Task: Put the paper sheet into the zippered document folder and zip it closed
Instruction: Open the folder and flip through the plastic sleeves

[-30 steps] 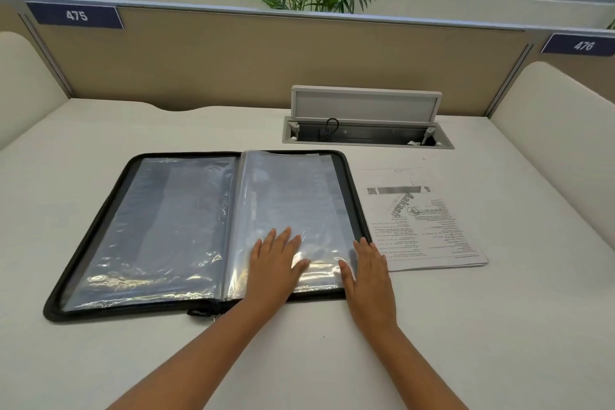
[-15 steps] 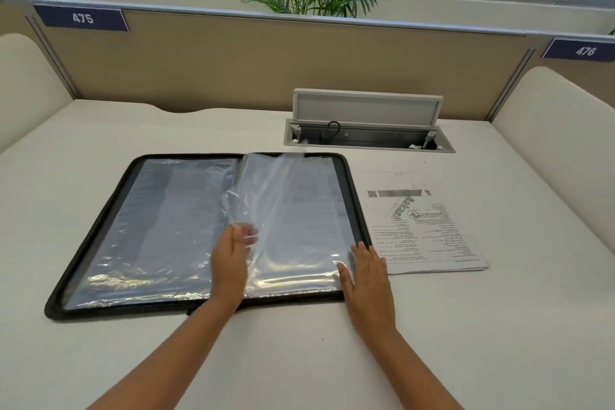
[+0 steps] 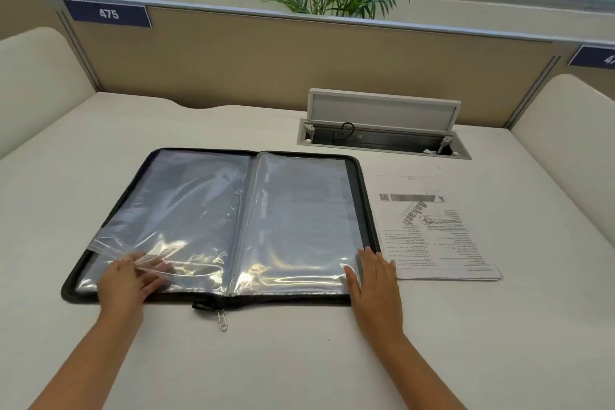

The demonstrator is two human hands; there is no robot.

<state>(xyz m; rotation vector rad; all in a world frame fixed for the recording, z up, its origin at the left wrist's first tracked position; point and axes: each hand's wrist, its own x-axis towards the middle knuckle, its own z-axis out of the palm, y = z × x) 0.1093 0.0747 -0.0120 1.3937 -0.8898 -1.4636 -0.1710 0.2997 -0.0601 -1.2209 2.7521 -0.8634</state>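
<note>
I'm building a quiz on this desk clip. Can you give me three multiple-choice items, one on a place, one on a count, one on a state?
1. Where does the paper sheet lie?
A. inside a sleeve
B. on the desk, right of the folder
C. under the left hand

2. How many hands touch the folder?
A. none
B. one
C. two

3. What state is the folder in?
A. zipped shut
B. open flat
C. standing upright

Answers:
1 B, the sheet rests on the desk beside the folder's right edge.
2 C, the left hand holds a clear sleeve and the right hand presses the right corner.
3 B, both halves lie spread and the zipper pull hangs free.
</note>
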